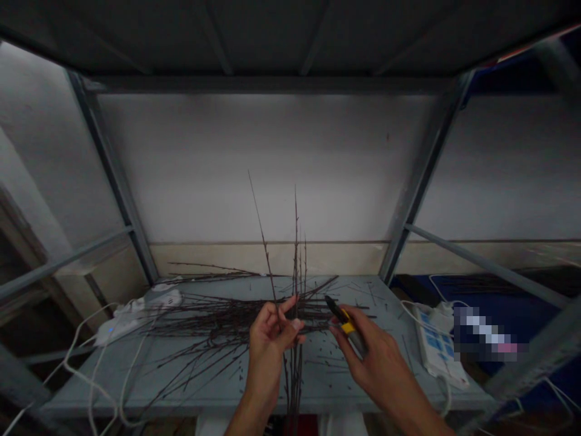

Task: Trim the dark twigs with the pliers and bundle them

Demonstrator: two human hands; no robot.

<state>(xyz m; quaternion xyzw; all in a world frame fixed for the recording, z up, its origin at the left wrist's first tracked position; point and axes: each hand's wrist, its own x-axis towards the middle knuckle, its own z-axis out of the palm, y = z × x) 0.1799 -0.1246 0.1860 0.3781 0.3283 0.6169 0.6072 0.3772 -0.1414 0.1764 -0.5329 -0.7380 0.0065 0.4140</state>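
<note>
Several thin dark twigs [296,254] with small buds stand roughly upright in my left hand [272,339], whose fingers are closed around them. One twig leans left, away from the others. My right hand [370,345] grips a pair of pruning shears [347,325] with black and yellow parts, its dark tip pointing up and left towards the twigs but apart from them. Whether the blades are parted I cannot tell. Behind and to the left of my left hand, a loose pile of similar twigs [213,318] lies across the grey tabletop [200,390].
White power strips with cords lie at the left [136,315] and right [438,348]. Small clippings dot the tabletop. Metal posts [426,175] frame both sides, and a dark panel [267,36] hangs overhead. A pale wall [272,139] stands behind.
</note>
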